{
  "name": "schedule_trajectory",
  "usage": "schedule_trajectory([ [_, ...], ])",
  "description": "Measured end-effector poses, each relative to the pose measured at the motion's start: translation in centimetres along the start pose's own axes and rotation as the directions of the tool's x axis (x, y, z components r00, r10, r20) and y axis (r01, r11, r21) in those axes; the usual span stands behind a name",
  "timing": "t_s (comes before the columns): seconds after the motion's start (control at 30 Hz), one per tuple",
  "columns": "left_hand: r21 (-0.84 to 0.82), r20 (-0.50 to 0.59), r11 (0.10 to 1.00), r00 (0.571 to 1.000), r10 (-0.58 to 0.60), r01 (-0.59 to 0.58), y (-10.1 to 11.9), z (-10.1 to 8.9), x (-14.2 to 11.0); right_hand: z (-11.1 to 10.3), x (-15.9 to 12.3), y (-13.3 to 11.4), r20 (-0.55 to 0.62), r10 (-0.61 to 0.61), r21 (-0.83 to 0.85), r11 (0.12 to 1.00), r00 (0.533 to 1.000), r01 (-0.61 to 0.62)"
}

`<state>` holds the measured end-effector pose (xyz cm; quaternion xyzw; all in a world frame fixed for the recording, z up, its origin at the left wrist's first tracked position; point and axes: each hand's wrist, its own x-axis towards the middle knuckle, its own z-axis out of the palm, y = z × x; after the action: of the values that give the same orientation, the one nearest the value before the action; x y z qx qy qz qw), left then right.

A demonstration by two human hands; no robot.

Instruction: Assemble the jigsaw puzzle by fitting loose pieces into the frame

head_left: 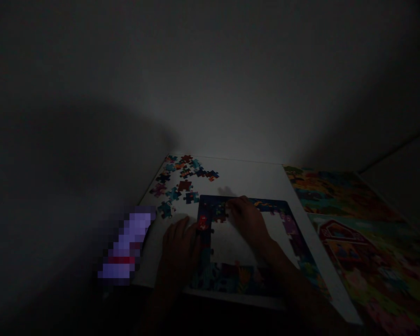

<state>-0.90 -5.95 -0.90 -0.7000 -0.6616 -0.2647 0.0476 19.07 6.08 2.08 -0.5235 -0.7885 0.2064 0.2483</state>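
A partly built jigsaw puzzle border (227,277) forms a dark, multicoloured rectangular ring on a white board (252,179), with bare white inside it. My left hand (178,247) rests at the ring's left side, its fingertips next to a red piece (203,223). My right hand (247,219) lies across the ring's top side, fingers on the dark pieces there. Several loose puzzle pieces (184,179) are scattered at the board's far left. The dim light hides whether either hand holds a piece.
A colourful farm picture with a red barn (339,238), probably a puzzle box lid, lies right of the board. A pixelated purple and red object (124,247) stands by the board's left edge. A plain wall rises behind, and the room is dark.
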Motion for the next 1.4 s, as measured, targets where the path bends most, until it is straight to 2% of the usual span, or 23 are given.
schedule_trajectory([
  [0.13,-0.035,0.032,0.999,0.999,-0.017,0.018,0.2,0.1,0.9,0.0,0.1,0.4,0.024,0.002,0.006,1.0,1.0,-0.002],
  [0.27,-0.087,0.071,0.996,0.997,0.031,-0.025,1.1,0.6,2.8,0.6,0.0,0.2,0.043,-0.036,-0.043,0.998,0.998,0.038],
  [0.4,-0.061,0.102,0.995,0.992,0.079,-0.073,1.7,1.3,4.0,0.8,0.0,0.1,0.071,-0.066,-0.001,0.998,0.995,0.066],
  [0.6,-0.054,0.116,0.996,0.99,0.078,-0.073,1.6,1.5,3.8,0.6,0.0,0.5,0.007,-0.061,0.072,0.996,0.998,0.06],
  [0.73,-0.093,0.114,0.994,0.991,0.071,-0.061,1.3,1.5,3.6,0.4,0.2,0.6,0.019,-0.043,0.044,0.998,0.999,0.042],
  [0.87,-0.194,0.062,0.981,0.998,0.027,-0.014,1.0,1.4,3.8,0.2,0.2,0.6,-0.029,-0.051,0.091,0.994,0.998,0.054],
  [0.93,-0.232,0.027,0.973,1.0,-0.013,0.019,0.9,1.3,3.9,0.3,0.3,0.7,-0.003,-0.074,0.091,0.993,0.997,0.074],
  [1.1,-0.221,0.034,0.975,0.999,0.004,0.003,0.4,0.3,2.5,0.6,0.3,1.0,0.103,-0.133,0.053,0.99,0.986,0.128],
  [1.27,-0.14,0.025,0.988,0.998,0.062,-0.058,0.4,-0.5,-0.7,0.6,0.2,1.1,0.114,-0.169,0.071,0.984,0.979,0.162],
  [1.4,-0.082,0.02,0.991,0.994,0.106,-0.104,0.4,-0.4,-1.3,0.9,0.1,1.2,0.088,-0.179,0.083,0.982,0.98,0.172],
])
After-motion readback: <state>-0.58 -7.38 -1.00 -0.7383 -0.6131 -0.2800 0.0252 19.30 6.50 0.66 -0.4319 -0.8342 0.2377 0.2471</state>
